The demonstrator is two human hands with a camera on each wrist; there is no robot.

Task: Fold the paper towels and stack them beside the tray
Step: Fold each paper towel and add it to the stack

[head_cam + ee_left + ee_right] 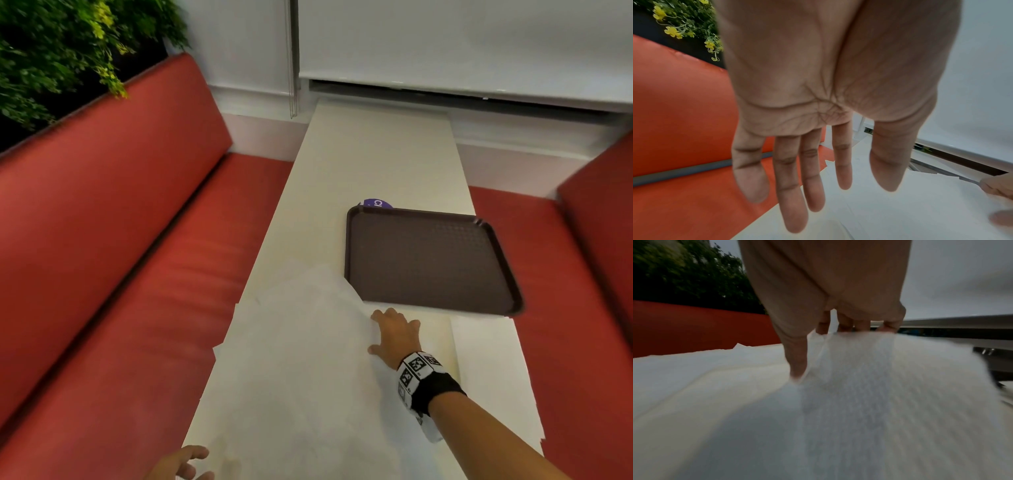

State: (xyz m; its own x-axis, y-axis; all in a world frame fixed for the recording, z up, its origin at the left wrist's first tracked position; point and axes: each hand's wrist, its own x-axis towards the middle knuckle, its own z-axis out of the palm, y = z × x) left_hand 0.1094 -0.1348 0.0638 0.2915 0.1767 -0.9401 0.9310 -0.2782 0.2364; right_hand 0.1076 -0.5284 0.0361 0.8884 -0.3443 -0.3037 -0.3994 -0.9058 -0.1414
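Observation:
Several white paper towels [301, 342] lie overlapping on the front left of the white table [370, 161]. My right hand [374, 330] pinches the right edge of the top towel just in front of the dark brown tray [428, 260]. In the right wrist view the thumb and fingers of that hand [838, 350] hold the towel [869, 394], and its edge is lifted off the table. My left hand [195, 460] hovers with straight fingers at the near left corner. The left wrist view shows the left hand [818, 194] holding nothing above the towels [900, 211].
Another white sheet [489, 373] lies flat on the table right of my right wrist. A purple round thing [376, 204] peeks out behind the tray. Red bench seats [137, 274] flank the table on both sides. Green plants [68, 51] stand behind the left bench.

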